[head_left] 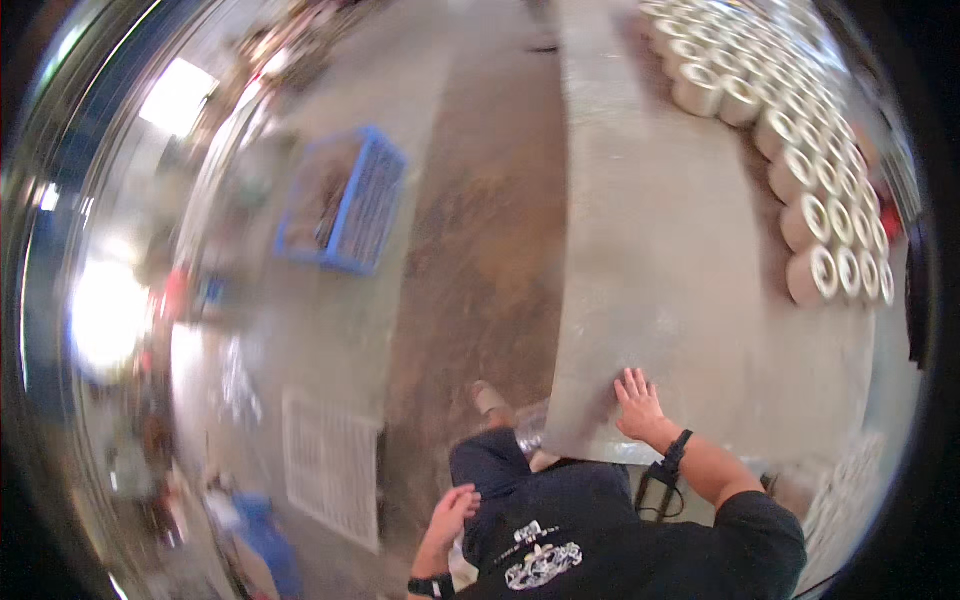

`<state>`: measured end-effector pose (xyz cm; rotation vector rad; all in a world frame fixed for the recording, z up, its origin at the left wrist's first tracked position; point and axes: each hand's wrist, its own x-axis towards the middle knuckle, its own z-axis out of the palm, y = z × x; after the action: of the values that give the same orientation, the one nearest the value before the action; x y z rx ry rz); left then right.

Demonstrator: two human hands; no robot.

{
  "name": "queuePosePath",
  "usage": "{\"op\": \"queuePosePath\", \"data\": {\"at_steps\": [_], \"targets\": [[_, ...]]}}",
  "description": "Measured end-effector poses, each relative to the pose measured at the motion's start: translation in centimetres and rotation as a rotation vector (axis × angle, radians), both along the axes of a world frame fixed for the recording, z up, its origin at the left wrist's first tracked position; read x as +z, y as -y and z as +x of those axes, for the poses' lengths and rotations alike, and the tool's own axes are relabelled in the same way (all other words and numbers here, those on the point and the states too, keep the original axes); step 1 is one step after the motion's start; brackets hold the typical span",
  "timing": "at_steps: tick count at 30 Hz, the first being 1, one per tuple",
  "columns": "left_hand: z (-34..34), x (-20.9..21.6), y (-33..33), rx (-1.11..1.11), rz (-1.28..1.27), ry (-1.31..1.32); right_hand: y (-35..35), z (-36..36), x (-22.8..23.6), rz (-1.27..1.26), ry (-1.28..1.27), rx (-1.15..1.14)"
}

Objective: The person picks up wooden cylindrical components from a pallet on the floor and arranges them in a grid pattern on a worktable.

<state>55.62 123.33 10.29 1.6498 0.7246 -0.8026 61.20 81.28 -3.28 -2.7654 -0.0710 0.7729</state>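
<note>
At 4 o'clock from the view's middle, the right hand [638,405] rests palm-down, fingers extended and slightly apart, on the grey table [660,250], which stretches from 5 o'clock up past 12. The left hand [453,513], at 6 o'clock, is loosely curled beside the dark trousers [490,464]; whether it grips anything, I cannot tell. Pale rolls [802,222] stand in rows at 2 o'clock; a blue crate [347,210] sits at 10.

On the floor [485,250] at far left sits a blue crate [370,210], its dark contents blurred. Nearer, also left, is a white gridded panel [332,470]; beyond it lies a crumpled, shiny clear sheet [238,385].
</note>
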Motion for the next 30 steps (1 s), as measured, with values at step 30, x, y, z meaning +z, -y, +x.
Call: {"op": "queuePosePath", "data": {"at_steps": [30], "targets": [[45.0, -1.6, 11.3, -1.479, -0.441, 0.404, -35.6, -20.2, -4.1, 0.185, 0.101, -2.047]]}}
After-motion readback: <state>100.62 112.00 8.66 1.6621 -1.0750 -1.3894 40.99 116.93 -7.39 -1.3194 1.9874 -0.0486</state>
